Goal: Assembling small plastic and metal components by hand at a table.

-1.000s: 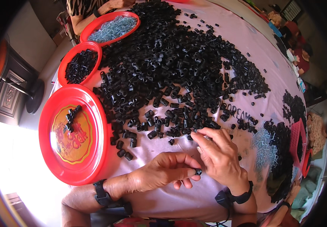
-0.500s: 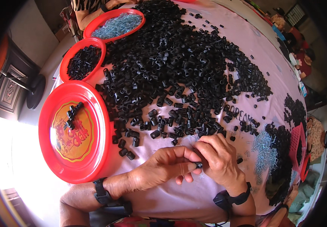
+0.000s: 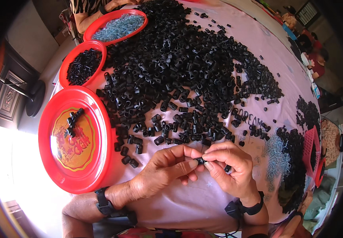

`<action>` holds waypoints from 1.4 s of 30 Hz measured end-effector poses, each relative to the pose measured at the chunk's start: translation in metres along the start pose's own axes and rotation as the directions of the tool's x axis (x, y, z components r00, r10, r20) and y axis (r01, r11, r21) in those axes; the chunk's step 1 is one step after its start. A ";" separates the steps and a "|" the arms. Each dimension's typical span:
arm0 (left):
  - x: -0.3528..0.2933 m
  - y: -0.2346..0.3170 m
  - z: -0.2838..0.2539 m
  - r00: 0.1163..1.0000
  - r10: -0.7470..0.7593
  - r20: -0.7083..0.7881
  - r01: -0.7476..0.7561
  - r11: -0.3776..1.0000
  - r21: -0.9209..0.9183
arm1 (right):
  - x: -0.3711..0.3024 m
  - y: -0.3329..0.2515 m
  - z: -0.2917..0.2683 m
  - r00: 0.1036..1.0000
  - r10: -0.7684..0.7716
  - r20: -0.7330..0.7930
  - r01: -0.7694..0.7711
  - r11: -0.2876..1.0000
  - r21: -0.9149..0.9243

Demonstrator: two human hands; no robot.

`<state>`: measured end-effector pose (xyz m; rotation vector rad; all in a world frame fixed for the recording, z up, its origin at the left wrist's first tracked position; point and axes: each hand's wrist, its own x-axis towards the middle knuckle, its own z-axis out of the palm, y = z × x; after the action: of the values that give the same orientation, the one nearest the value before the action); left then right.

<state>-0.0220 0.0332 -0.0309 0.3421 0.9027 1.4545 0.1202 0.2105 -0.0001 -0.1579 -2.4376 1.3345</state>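
My left hand (image 3: 165, 168) pinches a small black plastic tube fitting (image 3: 199, 160) between thumb and forefinger, low over the table. My right hand (image 3: 233, 170) meets it from the other side, thumb and fingertips closed on its right end. Whether the right fingertips also hold a smaller part is hidden. Just beyond my hands spreads a big heap of similar black fittings (image 3: 171, 67), loose pieces at its near edge. At the left, a large red plate (image 3: 46, 154) carries a few black assembled pieces (image 3: 73, 121).
A smaller red plate (image 3: 63, 73) holds thin black parts; another red plate (image 3: 143, 27) holds silvery screws. On the right lie more screws (image 3: 278, 154), black parts (image 3: 292, 166) and a pink basket (image 3: 309, 146). Another person's arm (image 3: 82, 22) rests at the far left; others sit far right.
My right hand has come round to the fitting, its thumb and fingertips now showing at the piece. My left hand has shifted slightly left, still gripping the fitting.
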 end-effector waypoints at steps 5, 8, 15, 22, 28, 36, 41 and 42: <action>0.000 -0.003 -0.001 1.000 0.014 -0.001 -0.014 1.000 0.005 | 0.000 -0.004 -0.002 0.997 0.075 0.028 -0.075 0.997 0.009; 0.001 -0.005 0.001 0.998 0.058 -0.010 -0.057 0.997 0.049 | -0.001 -0.003 -0.002 0.998 0.067 0.012 -0.067 0.998 0.003; 0.002 -0.006 0.001 0.993 0.105 -0.063 -0.098 0.989 0.107 | 0.002 -0.006 -0.003 1.000 0.020 0.006 -0.019 0.999 -0.027; 0.001 -0.006 0.002 0.989 0.134 -0.064 -0.123 0.982 0.143 | 0.001 -0.004 -0.002 1.000 -0.017 0.011 0.017 0.998 -0.052; 0.001 -0.009 0.003 0.981 0.187 -0.054 -0.174 0.967 0.186 | -0.001 -0.007 -0.001 0.999 0.050 -0.021 -0.051 0.998 -0.028; 0.000 -0.010 0.001 0.976 0.208 -0.067 -0.182 0.943 0.278 | -0.005 -0.005 0.002 0.994 0.105 -0.026 -0.105 0.994 0.013; -0.001 -0.008 0.002 0.979 0.194 -0.070 -0.166 0.943 0.290 | -0.004 -0.006 0.002 0.994 0.105 -0.035 -0.104 0.994 0.014; 0.000 -0.009 0.001 0.972 0.224 -0.066 -0.199 0.943 0.266 | -0.002 -0.006 0.003 0.995 0.098 -0.029 -0.097 0.995 0.023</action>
<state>-0.0149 0.0320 -0.0365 0.5822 1.1662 1.5621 0.1220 0.2046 0.0029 -0.2930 -2.4174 1.3877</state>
